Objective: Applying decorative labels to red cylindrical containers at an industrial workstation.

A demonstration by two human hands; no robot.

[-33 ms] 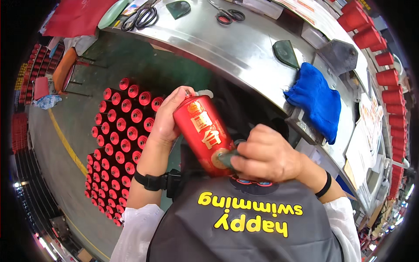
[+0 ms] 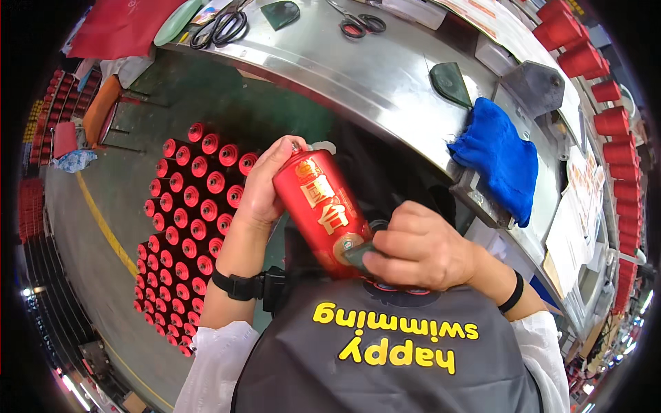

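My left hand [image 2: 268, 180] is closed around the neck end of a red bottle [image 2: 311, 213] with large gold characters. The bottle is tilted across my lap, its neck away from me and its base toward my apron. My right hand [image 2: 418, 248] is closed on a dark green flat scraper [image 2: 358, 256]. The scraper's edge lies against the bottle near its base, beside a round gold emblem [image 2: 346, 244]. A small whitish piece [image 2: 322, 146] shows by the bottle's neck; what it is I cannot make out.
Ahead curves a metal table [image 2: 372, 69] with two pairs of scissors [image 2: 226, 29], dark green scrapers [image 2: 451, 84] and a blue cloth [image 2: 497, 158]. Many red bottles [image 2: 200, 196] stand on the floor at left. Red containers [image 2: 611, 122] line the far right. An orange chair [image 2: 103, 110] stands back left.
My right hand and the scraper have shifted very slightly, and the round emblem shows more clearly beside the scraper. My left hand and the bottle have hardly moved.
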